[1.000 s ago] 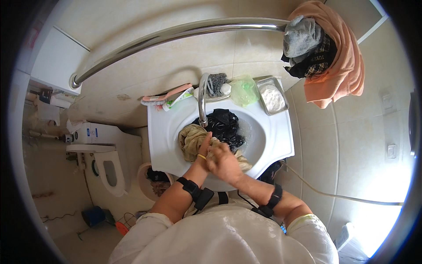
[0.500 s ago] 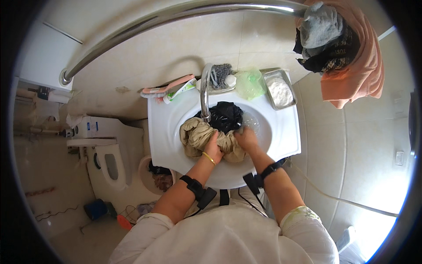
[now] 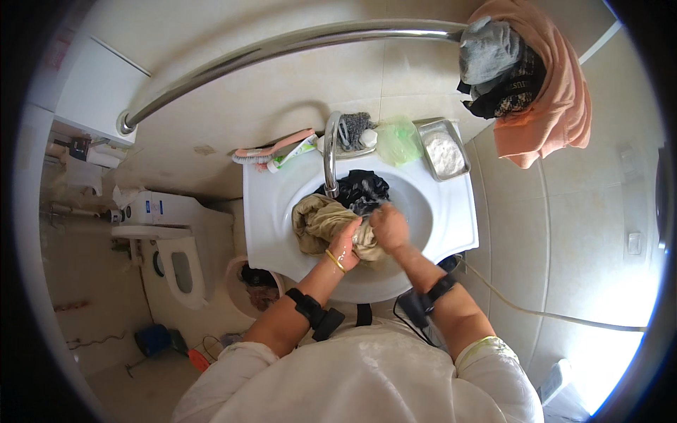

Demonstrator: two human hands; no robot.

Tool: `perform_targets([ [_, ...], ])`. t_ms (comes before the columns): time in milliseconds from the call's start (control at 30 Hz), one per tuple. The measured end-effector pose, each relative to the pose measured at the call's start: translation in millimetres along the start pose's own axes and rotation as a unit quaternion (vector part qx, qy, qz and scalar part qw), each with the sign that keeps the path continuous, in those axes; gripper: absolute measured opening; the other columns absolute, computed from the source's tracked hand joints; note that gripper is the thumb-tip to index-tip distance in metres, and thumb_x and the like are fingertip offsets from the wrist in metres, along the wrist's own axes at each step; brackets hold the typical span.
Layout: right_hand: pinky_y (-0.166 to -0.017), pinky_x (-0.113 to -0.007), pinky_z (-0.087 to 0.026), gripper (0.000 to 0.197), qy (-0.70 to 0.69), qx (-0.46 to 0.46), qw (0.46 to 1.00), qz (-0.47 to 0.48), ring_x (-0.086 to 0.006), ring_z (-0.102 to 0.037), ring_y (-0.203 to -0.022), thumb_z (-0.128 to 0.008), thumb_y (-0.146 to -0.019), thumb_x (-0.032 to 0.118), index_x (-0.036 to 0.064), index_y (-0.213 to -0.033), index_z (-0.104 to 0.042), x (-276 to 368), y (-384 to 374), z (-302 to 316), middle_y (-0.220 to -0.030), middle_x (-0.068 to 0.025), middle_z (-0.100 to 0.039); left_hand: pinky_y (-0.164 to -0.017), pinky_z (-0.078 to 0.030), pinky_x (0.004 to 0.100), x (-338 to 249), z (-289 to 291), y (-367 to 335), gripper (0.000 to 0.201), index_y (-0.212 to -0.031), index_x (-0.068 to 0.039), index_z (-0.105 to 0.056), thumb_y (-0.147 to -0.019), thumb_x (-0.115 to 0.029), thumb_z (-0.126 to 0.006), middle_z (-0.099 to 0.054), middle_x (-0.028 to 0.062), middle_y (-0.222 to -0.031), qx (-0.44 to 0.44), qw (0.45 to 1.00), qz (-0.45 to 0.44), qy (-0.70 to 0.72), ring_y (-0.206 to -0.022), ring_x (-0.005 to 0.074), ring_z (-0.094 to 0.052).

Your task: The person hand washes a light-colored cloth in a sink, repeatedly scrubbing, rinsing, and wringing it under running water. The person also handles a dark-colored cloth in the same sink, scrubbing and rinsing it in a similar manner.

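Note:
A wet khaki garment [image 3: 316,224] lies bunched in the basin of the white sink [image 3: 458,224]. My left hand [image 3: 344,245] grips its right part, thumb uppermost, with water glistening on the skin. Against the same bunched fabric, my right hand [image 3: 390,228] is closed in a fist, slightly blurred, with a fold of the garment at its fingers. Behind both hands rests a wet black cloth [image 3: 363,189], partly covered by the khaki one. The chrome faucet [image 3: 331,158] arches over the two cloths.
Along the sink's back ledge are a pink scrub brush [image 3: 271,146], a tube [image 3: 293,152], a soap dish [image 3: 356,151], a green plastic bag [image 3: 398,141] and a metal tray [image 3: 446,151] of white powder. Clothes [image 3: 539,106] hang from the rail. A pink bucket [image 3: 243,299] stands below left.
My right hand has risen out of the basin water and moved slightly left, toward my left hand. My left hand keeps its grip on the khaki garment. The whole view has shifted slightly.

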State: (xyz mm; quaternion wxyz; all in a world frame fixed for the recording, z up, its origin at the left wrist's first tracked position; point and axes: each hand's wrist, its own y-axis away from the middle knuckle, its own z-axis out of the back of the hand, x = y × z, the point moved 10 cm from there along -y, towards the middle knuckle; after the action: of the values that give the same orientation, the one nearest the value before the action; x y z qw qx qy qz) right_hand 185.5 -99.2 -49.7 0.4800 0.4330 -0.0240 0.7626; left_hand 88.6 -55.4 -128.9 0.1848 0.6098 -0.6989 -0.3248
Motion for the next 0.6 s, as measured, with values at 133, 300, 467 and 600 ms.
perform_targets([
  [133, -0.090, -0.037, -0.044, 0.045, 0.005, 0.216, 0.976, -0.007, -0.0340, -0.058, -0.103, -0.059, -0.076, 0.019, -0.0008, -0.116, -0.054, -41, -14, -6, -0.108, -0.0216, -0.061, -0.092, -0.043, 0.0314, -32, -23, 26, 0.030, -0.114, -0.006, -0.055, -0.092, -0.026, -0.051, -0.059, 0.0033, -0.112, -0.047, 0.977, -0.139, -0.152, -0.104, 0.0155, -0.055],
  [300, -0.091, -0.036, -0.044, 0.058, -0.187, 0.243, 0.945, 0.112, -0.0294, -0.058, -0.104, -0.070, -0.071, 0.023, -0.0013, -0.120, -0.052, 9, 17, -2, -0.113, -0.0214, -0.060, -0.092, -0.039, 0.0273, -43, -71, 56, 0.028, -0.114, -0.004, -0.054, -0.092, -0.021, -0.052, -0.056, 0.0008, -0.113, 0.073, 0.923, -0.159, -0.342, -0.104, 0.0103, -0.051],
  [467, -0.076, -0.031, -0.049, 0.041, -0.171, 0.245, 0.950, 0.088, -0.0162, -0.061, -0.086, -0.069, -0.072, 0.012, -0.0023, -0.109, -0.057, 53, 41, 2, -0.097, -0.0125, -0.065, -0.085, -0.044, 0.0289, -53, -72, 78, 0.034, -0.103, 0.001, -0.061, -0.083, -0.026, -0.067, -0.061, 0.0026, -0.100, 0.052, 0.817, -0.165, -0.550, -0.097, 0.0102, -0.053],
  [600, -0.073, -0.025, -0.047, 0.031, -0.283, 0.204, 0.934, 0.081, -0.0105, -0.056, -0.080, -0.062, -0.076, 0.004, -0.0016, -0.106, -0.057, 72, 51, 56, -0.088, -0.0045, -0.062, -0.085, -0.045, 0.0331, -71, -20, 91, 0.059, -0.105, 0.001, -0.057, -0.066, -0.036, -0.081, -0.061, 0.0122, -0.102, -0.058, 0.814, -0.098, -0.570, -0.099, 0.0190, -0.056],
])
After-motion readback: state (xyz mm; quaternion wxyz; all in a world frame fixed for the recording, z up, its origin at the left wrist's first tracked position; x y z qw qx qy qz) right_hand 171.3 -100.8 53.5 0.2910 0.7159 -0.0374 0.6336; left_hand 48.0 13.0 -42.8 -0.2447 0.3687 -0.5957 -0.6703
